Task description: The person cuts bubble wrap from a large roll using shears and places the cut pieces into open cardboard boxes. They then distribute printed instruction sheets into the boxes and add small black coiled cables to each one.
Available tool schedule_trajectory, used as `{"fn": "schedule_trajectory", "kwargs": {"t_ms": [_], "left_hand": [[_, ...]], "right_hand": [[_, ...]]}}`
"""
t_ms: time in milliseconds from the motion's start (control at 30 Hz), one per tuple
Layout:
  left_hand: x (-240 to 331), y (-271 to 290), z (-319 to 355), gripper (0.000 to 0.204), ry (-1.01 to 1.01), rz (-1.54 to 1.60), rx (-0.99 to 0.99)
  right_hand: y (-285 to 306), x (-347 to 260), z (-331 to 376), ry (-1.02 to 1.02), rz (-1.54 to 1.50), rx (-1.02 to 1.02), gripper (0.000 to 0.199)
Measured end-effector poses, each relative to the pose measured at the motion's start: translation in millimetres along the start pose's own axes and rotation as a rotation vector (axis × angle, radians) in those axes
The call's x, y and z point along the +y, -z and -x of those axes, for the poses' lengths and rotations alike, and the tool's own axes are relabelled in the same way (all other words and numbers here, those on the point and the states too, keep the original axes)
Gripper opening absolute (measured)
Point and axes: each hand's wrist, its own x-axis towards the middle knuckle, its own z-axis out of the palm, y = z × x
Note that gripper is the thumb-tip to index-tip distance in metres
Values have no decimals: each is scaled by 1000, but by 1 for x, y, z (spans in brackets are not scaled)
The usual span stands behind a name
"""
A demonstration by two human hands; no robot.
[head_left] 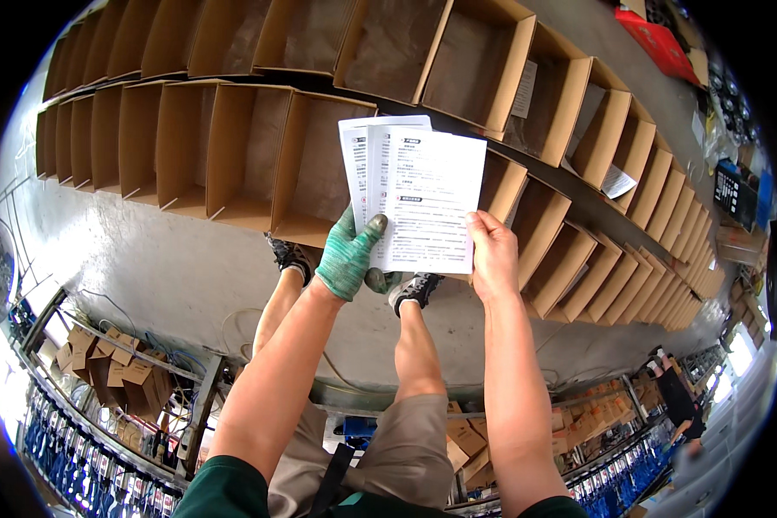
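In the middle of the view, my two hands hold a small stack of printed white leaflets (432, 203) above the open cardboard boxes. My left hand (351, 255) wears a green glove with dark fingertips; its thumb presses on the front of the sheets at their left edge. My right hand (494, 255), bare, pinches the top leaflet at its right edge, thumb in front. The leaflets overlap, one showing farther left behind the front one. Two long rows of open cardboard boxes (324, 164) curve away beyond and below my hands. Some boxes on the right have a leaflet (618, 182) inside.
My feet stand on the grey concrete floor (190, 285) beside the near row. Thin cables lie there. Behind are racks with blue items (86, 457) and brown cartons (134, 371). Another person (678, 397) is at the far right. A red object (656, 43) lies at the upper right.
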Motion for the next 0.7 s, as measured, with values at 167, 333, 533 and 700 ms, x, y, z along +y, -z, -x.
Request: {"fn": "schedule_trajectory", "kwargs": {"t_ms": [167,333,533,700], "left_hand": [[16,25,-5,37,-53,12,94],[18,44,4,36,8,-27,126],[7,77,28,43,-25,-38,227],[2,87,42,44,0,-20,205]], "right_hand": [[8,-19,-74,289,538,348,24],[12,-79,-209,385,746,515,27],[-51,-125,-115,384,522,-150,34],[-63,-136,86,281,-365,-1179,22]]}}
